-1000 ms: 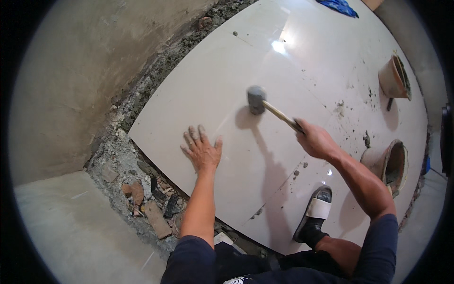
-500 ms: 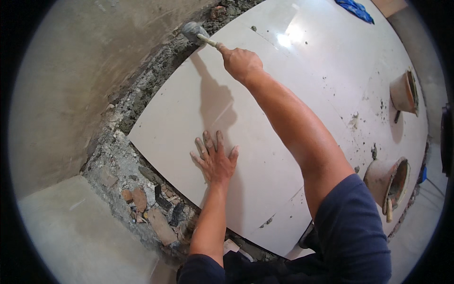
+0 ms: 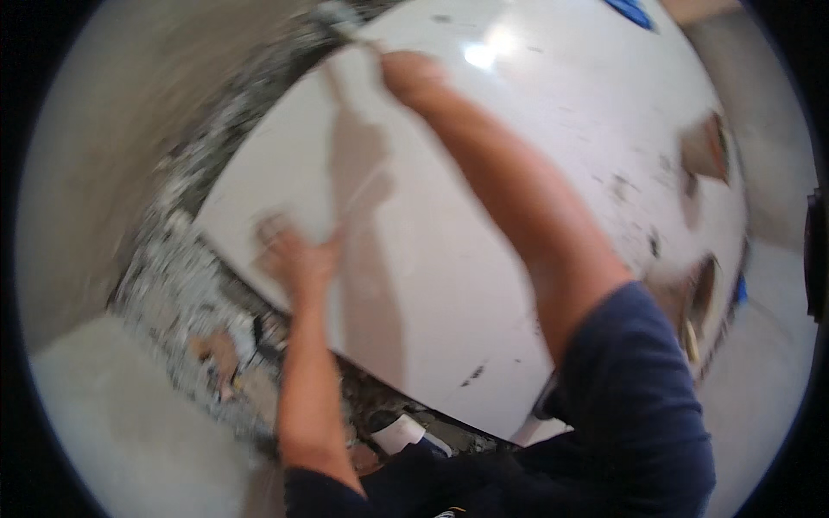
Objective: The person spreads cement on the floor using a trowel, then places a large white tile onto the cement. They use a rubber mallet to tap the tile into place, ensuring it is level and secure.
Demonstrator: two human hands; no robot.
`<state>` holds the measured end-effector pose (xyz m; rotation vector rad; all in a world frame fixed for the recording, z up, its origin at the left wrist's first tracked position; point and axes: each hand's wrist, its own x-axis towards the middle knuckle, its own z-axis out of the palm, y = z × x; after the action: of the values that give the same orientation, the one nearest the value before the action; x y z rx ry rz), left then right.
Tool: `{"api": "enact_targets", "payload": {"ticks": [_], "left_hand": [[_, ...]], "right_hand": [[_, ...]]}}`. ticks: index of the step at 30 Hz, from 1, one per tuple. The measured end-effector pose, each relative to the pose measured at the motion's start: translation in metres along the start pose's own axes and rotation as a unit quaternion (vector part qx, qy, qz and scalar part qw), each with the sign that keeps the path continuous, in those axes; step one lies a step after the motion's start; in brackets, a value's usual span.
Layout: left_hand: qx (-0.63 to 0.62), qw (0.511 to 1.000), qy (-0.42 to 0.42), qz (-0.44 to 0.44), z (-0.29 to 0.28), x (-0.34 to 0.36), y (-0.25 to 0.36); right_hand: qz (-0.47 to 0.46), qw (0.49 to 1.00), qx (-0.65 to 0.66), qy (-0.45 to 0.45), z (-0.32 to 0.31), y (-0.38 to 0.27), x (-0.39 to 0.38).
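Note:
A large pale floor tile [image 3: 458, 293] lies below both arms. My right hand [image 3: 414, 76] is wrapped round the handle of a mallet [image 3: 339, 17], whose greyish head is at the far left edge of the tile, by the wall. Motion blurs the mallet, and I cannot tell whether its head touches the tile. Over the tile's left part is my left hand [image 3: 298, 255], smeared by movement, thumb held apart from the fingers. Nothing shows in it.
Rough mortar and rubble [image 3: 173, 268] fill the gap between tile and walls, with broken brick pieces [image 3: 220, 354] at the left. Two mortar-stained buckets [image 3: 704, 147] stand at the right. A blue cloth-like thing [image 3: 630, 10] lies at the far edge.
My left hand has moved left across the tile, towards its left corner. The right hand still grips the mallet near the far edge. The whole view has shifted and blurred.

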<state>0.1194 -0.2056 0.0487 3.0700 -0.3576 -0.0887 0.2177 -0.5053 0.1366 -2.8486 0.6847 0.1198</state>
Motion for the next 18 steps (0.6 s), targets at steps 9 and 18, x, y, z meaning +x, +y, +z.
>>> {"api": "enact_targets", "payload": {"ticks": [9,18], "left_hand": [[-0.230,0.928,-0.040,-0.289,0.036,0.029,-0.132],[-0.209,0.946,-0.005,-0.248,0.043,0.022,-0.139]], "right_hand": [[-0.005,0.999,-0.005,-0.035,-0.008,-0.016,-0.021],[0.007,0.998,-0.044,-0.044,-0.005,-0.033,-0.025]]}}
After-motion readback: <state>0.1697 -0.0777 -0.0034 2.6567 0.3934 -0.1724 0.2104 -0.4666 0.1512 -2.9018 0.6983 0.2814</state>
